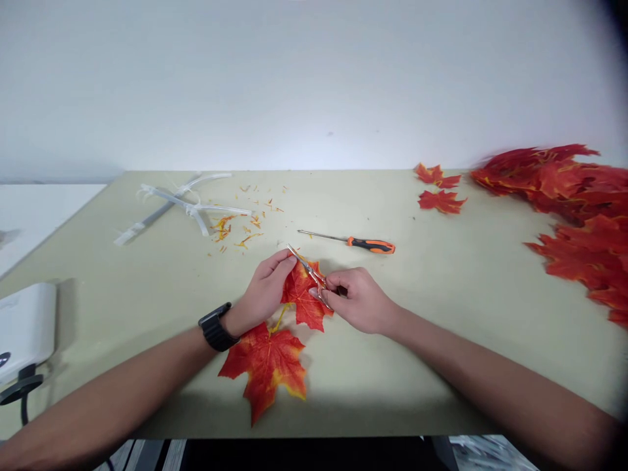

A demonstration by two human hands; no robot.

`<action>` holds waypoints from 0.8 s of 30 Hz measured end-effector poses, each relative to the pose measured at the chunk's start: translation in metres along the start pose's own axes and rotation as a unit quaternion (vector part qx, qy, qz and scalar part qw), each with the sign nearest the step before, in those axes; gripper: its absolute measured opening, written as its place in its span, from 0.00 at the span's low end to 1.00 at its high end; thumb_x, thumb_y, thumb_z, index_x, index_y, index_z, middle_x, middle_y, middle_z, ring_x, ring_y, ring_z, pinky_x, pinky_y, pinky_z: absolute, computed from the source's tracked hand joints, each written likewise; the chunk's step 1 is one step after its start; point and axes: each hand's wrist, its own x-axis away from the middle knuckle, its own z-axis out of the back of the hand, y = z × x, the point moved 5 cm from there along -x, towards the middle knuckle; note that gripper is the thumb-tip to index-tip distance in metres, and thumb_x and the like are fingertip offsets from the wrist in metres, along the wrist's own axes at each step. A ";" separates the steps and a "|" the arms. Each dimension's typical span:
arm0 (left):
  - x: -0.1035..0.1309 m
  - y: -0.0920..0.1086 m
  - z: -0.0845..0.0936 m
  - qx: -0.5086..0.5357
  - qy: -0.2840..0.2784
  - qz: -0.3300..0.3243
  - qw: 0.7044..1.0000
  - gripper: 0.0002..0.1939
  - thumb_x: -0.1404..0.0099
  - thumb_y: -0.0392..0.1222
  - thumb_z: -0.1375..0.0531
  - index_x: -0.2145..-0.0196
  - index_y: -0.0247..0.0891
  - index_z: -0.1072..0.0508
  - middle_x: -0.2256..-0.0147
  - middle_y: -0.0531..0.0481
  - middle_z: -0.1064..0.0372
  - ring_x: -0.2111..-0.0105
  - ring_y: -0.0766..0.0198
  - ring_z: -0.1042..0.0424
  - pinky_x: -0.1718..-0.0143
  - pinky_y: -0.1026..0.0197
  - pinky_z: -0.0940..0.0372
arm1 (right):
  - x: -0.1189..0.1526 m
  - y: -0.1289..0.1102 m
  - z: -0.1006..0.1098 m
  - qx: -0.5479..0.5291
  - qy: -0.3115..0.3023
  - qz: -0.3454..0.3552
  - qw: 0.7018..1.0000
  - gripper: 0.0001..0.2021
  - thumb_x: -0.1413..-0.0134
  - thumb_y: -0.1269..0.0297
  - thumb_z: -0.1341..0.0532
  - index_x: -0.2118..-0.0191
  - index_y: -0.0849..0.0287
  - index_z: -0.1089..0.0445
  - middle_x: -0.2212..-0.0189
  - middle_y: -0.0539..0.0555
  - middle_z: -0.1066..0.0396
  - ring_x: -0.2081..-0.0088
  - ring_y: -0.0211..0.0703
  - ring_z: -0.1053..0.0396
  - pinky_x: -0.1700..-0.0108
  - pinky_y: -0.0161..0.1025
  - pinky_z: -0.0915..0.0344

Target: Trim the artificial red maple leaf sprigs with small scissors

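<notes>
My left hand (269, 286) pinches the upper left edge of a red artificial maple leaf (310, 304) between thumb and fingers. A pair of small metal scissors (314, 273) is in my right hand (360, 299), with thumb and fingers at the handles. The blades lie across the top of the leaf and point up and left, close to my left fingertips. Just below, a second red and orange maple leaf (267, 369) with a yellow stem lies on the table, partly under my left wrist.
An orange and black screwdriver (370, 244) lies beyond my hands. Orange and yellow scraps (223, 227) are scattered near clear plastic strips (186, 206). Two small leaves (441, 201) and a large pile of red leaves (589, 229) sit at right. A white device (29, 327) with a cable stands left.
</notes>
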 end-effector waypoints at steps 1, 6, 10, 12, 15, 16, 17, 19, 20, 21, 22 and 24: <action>0.000 0.000 0.001 -0.006 0.004 -0.006 1.000 0.14 0.33 0.52 0.40 0.69 0.39 0.27 0.72 0.54 0.34 0.71 0.65 0.38 0.67 0.63 0.40 | 0.000 0.000 0.000 -0.001 0.002 -0.002 1.000 0.22 0.39 0.59 0.38 0.81 0.59 0.43 0.83 0.46 0.44 0.78 0.33 0.49 0.74 0.37 0.55; 0.002 0.005 0.001 -0.034 0.006 -0.031 0.999 0.14 0.30 0.51 0.42 0.69 0.40 0.30 0.73 0.55 0.39 0.72 0.65 0.41 0.67 0.63 0.43 | 0.001 0.001 0.000 -0.002 0.011 -0.001 1.000 0.22 0.39 0.58 0.37 0.81 0.59 0.44 0.83 0.46 0.44 0.78 0.33 0.50 0.75 0.37 0.54; 0.002 0.009 -0.001 -0.056 -0.003 -0.045 0.997 0.15 0.29 0.50 0.44 0.71 0.40 0.34 0.74 0.55 0.41 0.72 0.65 0.42 0.68 0.62 0.44 | 0.000 0.000 0.000 0.004 0.010 0.005 1.000 0.22 0.39 0.59 0.37 0.80 0.59 0.44 0.83 0.45 0.44 0.78 0.32 0.50 0.74 0.37 0.54; 0.002 0.010 -0.002 -0.056 -0.004 -0.042 0.998 0.15 0.29 0.49 0.44 0.72 0.40 0.35 0.75 0.56 0.42 0.73 0.65 0.43 0.69 0.62 0.45 | 0.001 0.000 0.000 0.006 0.009 0.006 1.000 0.22 0.39 0.60 0.37 0.80 0.59 0.44 0.83 0.45 0.44 0.78 0.32 0.50 0.74 0.37 0.54; 0.000 0.008 -0.002 -0.038 -0.005 -0.033 0.999 0.15 0.30 0.50 0.43 0.72 0.39 0.34 0.75 0.56 0.42 0.73 0.65 0.43 0.69 0.63 0.45 | 0.001 0.000 0.000 0.010 0.010 0.005 1.000 0.21 0.40 0.61 0.38 0.80 0.59 0.45 0.83 0.46 0.44 0.78 0.33 0.49 0.74 0.37 0.54; 0.000 0.007 -0.002 -0.031 -0.005 -0.030 0.999 0.15 0.31 0.50 0.42 0.72 0.39 0.34 0.75 0.55 0.42 0.73 0.66 0.43 0.69 0.63 0.45 | 0.001 0.000 0.000 0.011 0.010 0.004 1.000 0.21 0.40 0.61 0.38 0.80 0.59 0.45 0.82 0.46 0.44 0.78 0.33 0.49 0.74 0.37 0.54; -0.001 0.006 -0.002 -0.024 -0.006 -0.027 0.999 0.15 0.31 0.50 0.42 0.72 0.39 0.34 0.75 0.55 0.41 0.73 0.66 0.43 0.70 0.63 0.45 | 0.001 0.000 0.000 0.011 0.009 0.003 1.000 0.21 0.40 0.61 0.38 0.80 0.59 0.45 0.82 0.46 0.44 0.78 0.33 0.49 0.74 0.37 0.54; -0.001 0.005 -0.002 -0.011 -0.008 -0.019 1.000 0.15 0.32 0.50 0.41 0.72 0.39 0.34 0.75 0.56 0.41 0.74 0.66 0.43 0.70 0.63 0.45 | 0.001 0.000 0.000 0.012 0.006 0.001 1.000 0.20 0.40 0.61 0.39 0.80 0.59 0.44 0.82 0.46 0.43 0.78 0.33 0.49 0.74 0.37 0.54; -0.001 0.005 -0.002 -0.006 -0.009 -0.015 1.000 0.15 0.32 0.50 0.41 0.72 0.39 0.33 0.75 0.56 0.41 0.74 0.66 0.43 0.71 0.63 0.45 | 0.001 0.000 0.000 0.012 0.003 -0.002 1.000 0.20 0.40 0.61 0.39 0.80 0.59 0.44 0.82 0.46 0.43 0.78 0.33 0.49 0.74 0.37 0.54; -0.001 0.004 -0.002 -0.002 -0.008 -0.012 1.000 0.15 0.32 0.51 0.41 0.72 0.39 0.33 0.75 0.56 0.41 0.74 0.66 0.43 0.71 0.63 0.45 | 0.001 0.000 0.001 0.012 0.002 -0.003 1.000 0.20 0.39 0.61 0.39 0.80 0.59 0.44 0.82 0.46 0.43 0.78 0.33 0.49 0.74 0.37 0.54; -0.001 0.004 -0.002 0.000 -0.008 -0.009 1.000 0.15 0.32 0.51 0.40 0.72 0.39 0.33 0.75 0.56 0.40 0.75 0.66 0.43 0.71 0.63 0.45 | 0.001 -0.001 0.001 0.013 0.001 -0.002 1.000 0.20 0.39 0.62 0.39 0.80 0.59 0.44 0.82 0.46 0.42 0.78 0.33 0.48 0.74 0.37 0.54; -0.001 0.005 -0.002 0.002 -0.008 -0.006 1.000 0.15 0.33 0.51 0.40 0.72 0.39 0.32 0.76 0.56 0.40 0.75 0.66 0.43 0.71 0.63 0.44 | 0.001 -0.001 0.001 0.014 -0.001 0.000 1.000 0.20 0.39 0.62 0.40 0.80 0.59 0.43 0.82 0.47 0.41 0.78 0.33 0.47 0.74 0.37 0.53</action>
